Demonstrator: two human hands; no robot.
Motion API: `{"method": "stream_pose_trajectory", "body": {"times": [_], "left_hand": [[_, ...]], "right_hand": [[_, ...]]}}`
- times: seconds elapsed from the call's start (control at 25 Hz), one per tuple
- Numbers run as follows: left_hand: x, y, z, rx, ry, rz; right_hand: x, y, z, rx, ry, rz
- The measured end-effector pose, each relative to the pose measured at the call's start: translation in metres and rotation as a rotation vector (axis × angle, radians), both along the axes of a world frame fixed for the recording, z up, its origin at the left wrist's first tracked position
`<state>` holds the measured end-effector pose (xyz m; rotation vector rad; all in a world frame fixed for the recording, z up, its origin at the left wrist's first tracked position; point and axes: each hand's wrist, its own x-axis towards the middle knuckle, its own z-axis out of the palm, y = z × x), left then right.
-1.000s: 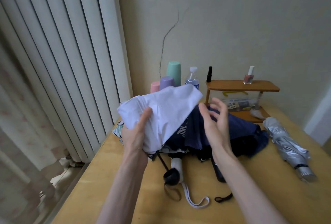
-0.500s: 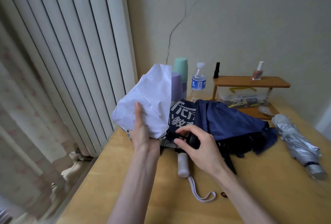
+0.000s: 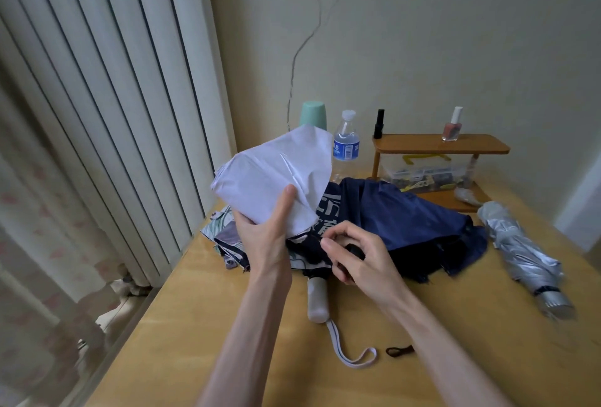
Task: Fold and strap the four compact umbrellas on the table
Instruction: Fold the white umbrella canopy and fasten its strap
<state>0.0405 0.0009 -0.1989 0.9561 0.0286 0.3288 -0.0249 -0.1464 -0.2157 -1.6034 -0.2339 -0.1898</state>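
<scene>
My left hand point(image 3: 263, 237) grips a bunch of pale white umbrella canopy point(image 3: 270, 179) and holds it lifted over the pile. My right hand point(image 3: 361, 260) curls round a black umbrella handle point(image 3: 354, 250) just beneath that canopy. A loose navy umbrella point(image 3: 400, 211) with white lettering sprawls behind my right hand. A patterned umbrella point(image 3: 221, 231) lies partly hidden under my left hand. A white handle point(image 3: 317, 301) with a wrist loop points toward me. A silver umbrella point(image 3: 517, 250) lies rolled at the right.
The wooden table point(image 3: 227, 341) ends at the left beside vertical blinds point(image 3: 97, 114). At the back stand a green cup point(image 3: 313, 114), a water bottle point(image 3: 345, 143) and a small shelf point(image 3: 439, 143) with a nail polish bottle point(image 3: 452, 128). A black loop point(image 3: 398, 350) lies near me.
My right hand came down from open in the air and closed on the black handle. My left hand swung the white canopy more upright.
</scene>
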Motion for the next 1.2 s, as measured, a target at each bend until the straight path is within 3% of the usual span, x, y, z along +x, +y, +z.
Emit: {"method": "stream_pose_trajectory", "body": {"times": [0.2,0.32,0.4,0.52,0.64,0.84,1.2], "left_hand": [[0.002,0.009,0.002,-0.129,-0.021,-0.299],[0.002,0.006,-0.002,-0.100,0.041,-0.254],[0.006,0.001,-0.003,-0.120,0.095,-0.138],[0.009,-0.003,0.001,-0.170,0.126,-0.035],[0.010,0.001,0.003,-0.191,0.075,-0.098],[0.011,0.015,0.002,-0.306,0.012,-0.297],[0.003,0.016,0.004,-0.334,0.126,-0.342]], "right_hand": [[0.001,-0.003,0.008,0.310,0.307,0.111],[0.006,-0.005,0.002,0.267,0.354,0.087],[0.008,-0.003,-0.005,-0.012,0.160,-0.098],[0.011,0.004,-0.023,-0.453,-0.302,-0.383],[0.014,0.006,-0.027,-0.487,-0.475,-0.402],[0.011,-0.004,-0.007,-0.194,-0.144,-0.166],[0.006,-0.011,0.002,0.152,0.352,0.102]]}}
